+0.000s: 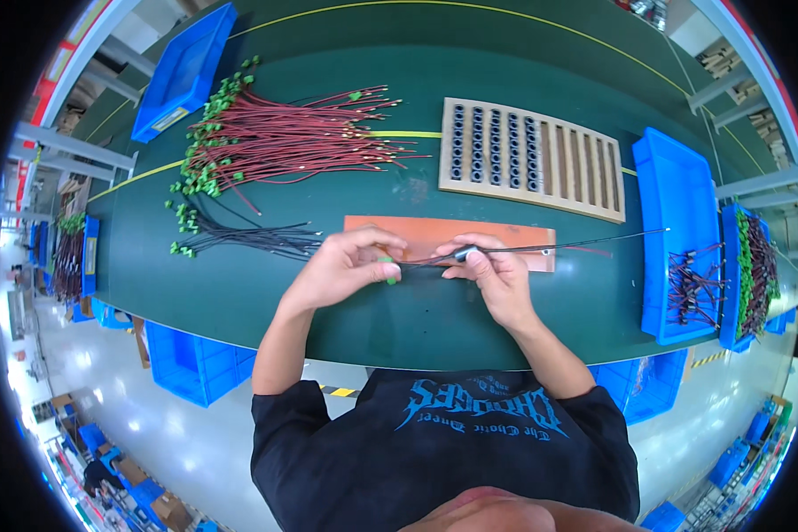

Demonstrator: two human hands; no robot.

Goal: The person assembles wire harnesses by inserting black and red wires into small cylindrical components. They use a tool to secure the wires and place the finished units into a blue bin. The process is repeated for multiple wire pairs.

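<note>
The left hand (pixel 350 262) is pinching the green connector (pixel 388 269) between thumb and fingertips. The right hand (pixel 498 277) is gripping a dark core (pixel 465 254) between thumb and forefinger. Black leads (pixel 585 241) are running from the connector side to the core and emerging beyond it, their far ends hanging over the near edge of the right-hand bin (pixel 645 222). All three are sitting above the orange board (pixel 434 228), in front of the person; whether every lead is passing through the core's bore, the fingers are preventing me from telling.

Risks: the core is depending on the right-hand pinch, so a loosened thumb could be letting it slide along the leads. Uneven pull between the hands could be straining the leads where they are meeting the connector. The long ends are projecting far to the right, so a sideways swing could be catching them on the bin's rim or on the wooden rack (pixel 582 209). The loose black bundle (pixel 257 238) is lying close to the left hand, so a careless forearm could be dragging or tangling it.
</note>
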